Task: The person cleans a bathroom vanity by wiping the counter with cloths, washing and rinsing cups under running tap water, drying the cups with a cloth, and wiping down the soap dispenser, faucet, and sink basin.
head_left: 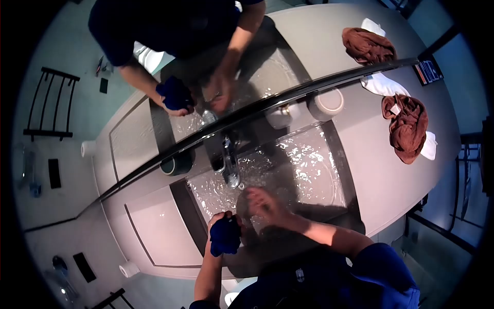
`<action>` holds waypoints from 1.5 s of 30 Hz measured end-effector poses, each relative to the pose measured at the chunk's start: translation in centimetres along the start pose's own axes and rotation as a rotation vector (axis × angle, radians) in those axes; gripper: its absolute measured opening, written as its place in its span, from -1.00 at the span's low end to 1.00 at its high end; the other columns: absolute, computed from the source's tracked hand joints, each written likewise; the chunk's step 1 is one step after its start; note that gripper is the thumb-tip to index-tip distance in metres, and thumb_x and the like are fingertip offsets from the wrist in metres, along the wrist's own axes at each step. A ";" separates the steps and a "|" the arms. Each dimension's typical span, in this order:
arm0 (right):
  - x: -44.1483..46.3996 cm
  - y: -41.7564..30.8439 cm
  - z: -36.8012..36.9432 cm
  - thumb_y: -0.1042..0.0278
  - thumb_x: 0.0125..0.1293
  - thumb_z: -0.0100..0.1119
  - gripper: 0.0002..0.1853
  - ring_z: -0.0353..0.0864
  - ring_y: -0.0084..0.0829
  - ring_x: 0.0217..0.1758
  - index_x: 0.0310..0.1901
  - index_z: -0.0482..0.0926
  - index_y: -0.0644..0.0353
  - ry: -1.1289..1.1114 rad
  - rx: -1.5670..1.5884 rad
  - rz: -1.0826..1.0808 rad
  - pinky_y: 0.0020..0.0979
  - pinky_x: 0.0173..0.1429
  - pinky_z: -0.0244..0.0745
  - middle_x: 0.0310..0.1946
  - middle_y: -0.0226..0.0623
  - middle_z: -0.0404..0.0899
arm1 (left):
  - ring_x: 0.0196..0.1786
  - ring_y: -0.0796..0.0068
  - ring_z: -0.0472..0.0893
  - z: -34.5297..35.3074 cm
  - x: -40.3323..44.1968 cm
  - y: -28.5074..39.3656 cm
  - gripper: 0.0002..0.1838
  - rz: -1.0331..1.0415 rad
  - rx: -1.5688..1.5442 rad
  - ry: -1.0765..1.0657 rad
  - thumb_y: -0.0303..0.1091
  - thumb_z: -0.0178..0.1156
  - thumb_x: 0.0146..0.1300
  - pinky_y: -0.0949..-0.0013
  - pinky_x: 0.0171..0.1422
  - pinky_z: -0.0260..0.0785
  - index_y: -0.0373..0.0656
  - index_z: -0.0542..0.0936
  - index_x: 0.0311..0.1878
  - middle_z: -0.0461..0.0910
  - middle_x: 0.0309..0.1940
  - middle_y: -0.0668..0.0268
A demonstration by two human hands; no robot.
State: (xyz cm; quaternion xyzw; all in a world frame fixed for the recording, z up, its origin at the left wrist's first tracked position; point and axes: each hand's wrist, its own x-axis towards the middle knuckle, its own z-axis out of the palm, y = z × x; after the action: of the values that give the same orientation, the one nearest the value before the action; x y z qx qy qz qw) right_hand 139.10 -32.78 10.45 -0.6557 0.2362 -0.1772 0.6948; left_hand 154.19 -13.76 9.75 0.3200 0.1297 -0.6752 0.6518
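Observation:
Water fills the grey rectangular sink, its surface rippled and glinting. My left hand is closed around a bunched dark blue cloth over the sink's near left part. To the right, my right hand hangs over the water below the faucet, its fingers apart and slightly blurred, with nothing visible in it. The chrome faucet reaches over the sink from the far edge, its spout just beyond my right hand.
A mirror behind the sink, with a dark lower frame, reflects my arms and the counter. A brown cloth and white cloth lie on the right counter. Cups, one green, one pale, stand behind the sink.

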 end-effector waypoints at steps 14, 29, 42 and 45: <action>-0.6 9.8 -1.0 -0.01 0.26 0.25 -0.57 0.68 -0.06 -0.40 0.00 0.56 0.15 -0.186 -0.882 -0.134 -0.15 -0.29 0.56 -0.44 -0.19 0.67 | -0.16 0.36 0.59 7.4 -4.9 -0.8 -0.80 0.616 0.543 0.372 -0.29 0.19 0.26 0.35 0.06 0.39 -0.22 0.52 -0.37 0.65 -0.29 0.18; -1.8 -5.9 3.5 0.32 0.36 0.11 -0.74 0.60 -0.42 0.01 0.04 0.59 0.11 0.246 1.290 0.652 -0.39 0.14 0.52 -0.08 -0.31 0.63 | 0.18 0.11 0.50 15.7 -1.1 -5.3 -0.45 1.304 1.423 0.518 -0.28 0.33 0.14 0.11 0.34 0.29 -0.31 0.48 0.17 0.51 0.12 0.02; 0.9 -10.7 2.2 0.19 -0.13 0.17 -0.70 0.52 -0.15 0.15 -0.34 0.64 0.14 -0.024 -0.388 -0.767 -0.13 0.15 0.48 -0.07 -0.24 0.57 | -0.06 0.37 0.55 16.2 0.8 -3.4 -0.61 0.499 -0.175 0.419 0.04 -0.15 0.54 0.32 0.08 0.43 -0.06 0.50 -0.12 0.51 -0.19 0.29; 0.8 -10.9 1.6 0.22 -0.15 0.17 -0.75 0.52 -0.11 0.10 -0.41 0.61 0.15 -0.089 -0.467 -0.884 -0.06 0.15 0.47 -0.14 -0.22 0.56 | -0.08 0.31 0.55 14.7 1.1 -3.4 -0.60 0.385 0.005 0.326 0.07 -0.12 0.51 0.26 0.04 0.44 -0.05 0.49 -0.16 0.50 -0.19 0.28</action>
State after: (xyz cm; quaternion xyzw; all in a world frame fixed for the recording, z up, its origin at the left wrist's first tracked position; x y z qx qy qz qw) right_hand 141.31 -32.72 21.30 -0.8381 -0.0607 -0.3690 0.3972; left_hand 147.15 -22.92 19.47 0.4451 0.1679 -0.4783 0.7382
